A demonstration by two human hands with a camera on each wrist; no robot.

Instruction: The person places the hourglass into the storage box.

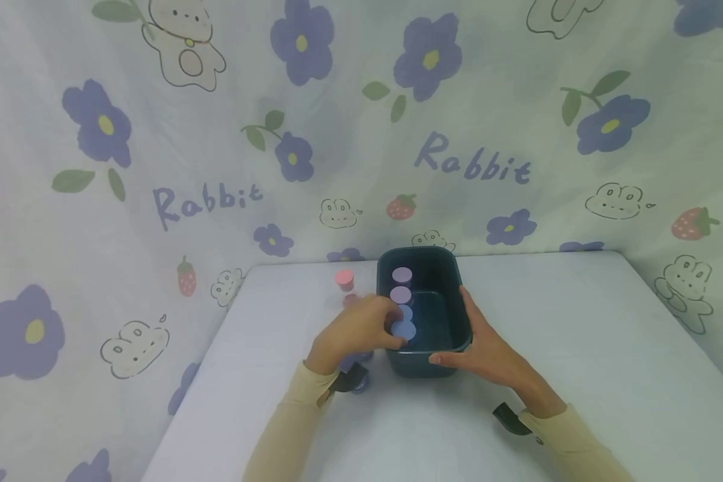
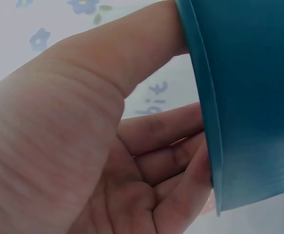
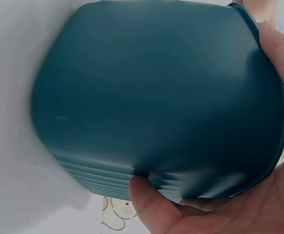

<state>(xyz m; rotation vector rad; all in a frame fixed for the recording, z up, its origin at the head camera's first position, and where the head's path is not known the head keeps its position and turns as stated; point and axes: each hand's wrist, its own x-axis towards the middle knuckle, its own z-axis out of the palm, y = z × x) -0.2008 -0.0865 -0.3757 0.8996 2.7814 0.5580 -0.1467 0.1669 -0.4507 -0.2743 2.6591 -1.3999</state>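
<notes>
A dark teal plastic bin (image 1: 429,365) stands on the table. Inside, along its left wall, sit purple round-topped pieces (image 1: 402,275) and blue round-topped pieces (image 1: 404,331) in a row. My left hand (image 1: 361,328) reaches over the bin's left rim, thumb and fingers about the nearest blue piece in a pinch. In the left wrist view those fingertips are hidden behind the bin wall (image 2: 254,107). My right hand (image 1: 488,348) grips the bin's near right corner, thumb along the rim and fingers against the side wall (image 3: 146,97).
Left of the bin are pink round-topped pieces (image 1: 345,280), one partly covered by my left hand. Bluish pieces (image 1: 359,384) lie partly hidden below my left wrist. A white-covered table (image 1: 578,348) meets a printed cloth backdrop (image 1: 361,167) behind the bin.
</notes>
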